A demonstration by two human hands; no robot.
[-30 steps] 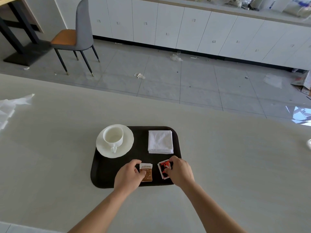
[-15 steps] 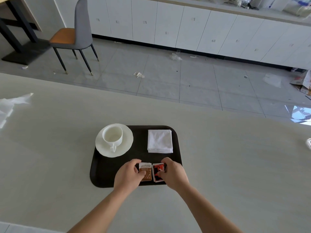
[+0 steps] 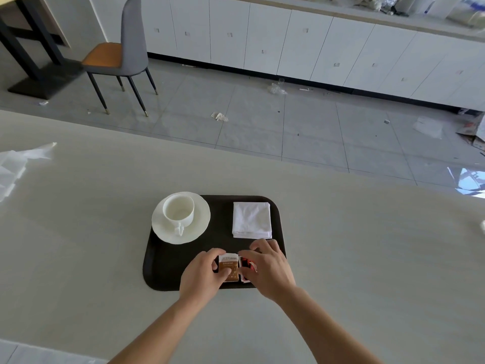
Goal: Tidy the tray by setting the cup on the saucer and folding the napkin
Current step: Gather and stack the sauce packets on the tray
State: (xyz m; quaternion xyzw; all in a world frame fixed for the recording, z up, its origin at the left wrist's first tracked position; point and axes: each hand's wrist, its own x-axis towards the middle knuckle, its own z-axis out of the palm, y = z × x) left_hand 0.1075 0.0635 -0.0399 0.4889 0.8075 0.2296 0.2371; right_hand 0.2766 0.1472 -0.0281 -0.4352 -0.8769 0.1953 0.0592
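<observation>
Left hand pinches the brown-and-white sachet, right hand the red-black packet, squaring them side by side on the dark plastic tray

We see two sachets, brown beside red; a chair at eleven o'clock.

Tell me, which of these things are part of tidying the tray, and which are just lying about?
Part of the job: tray, cup on its saucer, folded napkin, left hand and right hand on two small packets.

Just lying about: crumpled paper on the table, chair, floor litter.
</observation>
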